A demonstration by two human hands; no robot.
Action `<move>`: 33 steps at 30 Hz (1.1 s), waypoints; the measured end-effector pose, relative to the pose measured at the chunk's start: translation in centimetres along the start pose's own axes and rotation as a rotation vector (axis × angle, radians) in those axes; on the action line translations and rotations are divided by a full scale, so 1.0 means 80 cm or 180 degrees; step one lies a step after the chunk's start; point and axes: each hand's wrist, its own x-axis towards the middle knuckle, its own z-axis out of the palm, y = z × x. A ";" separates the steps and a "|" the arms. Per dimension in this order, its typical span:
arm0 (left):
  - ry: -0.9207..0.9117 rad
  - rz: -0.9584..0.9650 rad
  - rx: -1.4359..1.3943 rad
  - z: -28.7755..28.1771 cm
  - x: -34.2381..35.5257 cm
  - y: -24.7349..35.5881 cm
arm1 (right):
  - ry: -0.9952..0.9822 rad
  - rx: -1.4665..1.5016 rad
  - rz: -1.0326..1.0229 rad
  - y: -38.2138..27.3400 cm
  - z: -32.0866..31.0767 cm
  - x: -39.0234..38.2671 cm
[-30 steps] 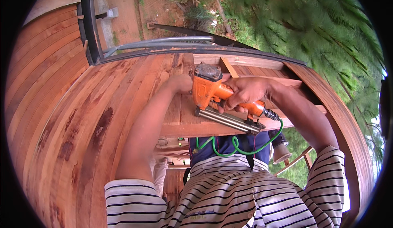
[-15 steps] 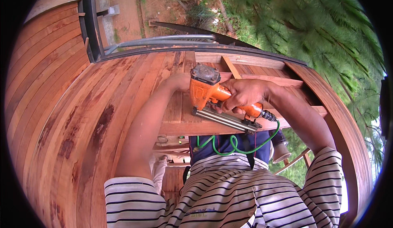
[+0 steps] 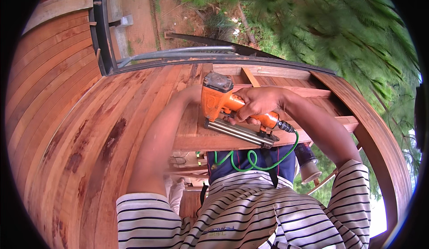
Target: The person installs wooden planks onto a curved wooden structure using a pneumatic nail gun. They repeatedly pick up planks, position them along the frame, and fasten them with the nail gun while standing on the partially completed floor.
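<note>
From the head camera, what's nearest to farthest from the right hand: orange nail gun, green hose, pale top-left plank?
1. Orange nail gun: held in the right hand.
2. Green hose: below the hand.
3. Pale plank: far at top left.

Room over boards point(image 3: 100, 148), nail gun point(image 3: 213, 102) rightward

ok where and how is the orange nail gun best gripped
The orange nail gun is probably best taken by its handle, from the person's right, as the right hand does: this slim bar slants rightward from the bulky head, apart from the metal magazine, the green hose leading off its end.
</note>
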 end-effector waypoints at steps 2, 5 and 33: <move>0.0000 0.0025 -0.0182 0.009 0.008 -0.019 | 0.0126 0.0213 0.0008 0.006 0.009 -0.001; -0.0059 -0.0103 -0.0412 0.023 0.010 -0.041 | 0.0477 0.0109 -0.0131 0.015 0.033 -0.015; 0.6004 -0.0935 -0.3533 0.460 -0.116 -0.051 | 0.3874 0.1472 -0.3559 0.364 0.286 -0.132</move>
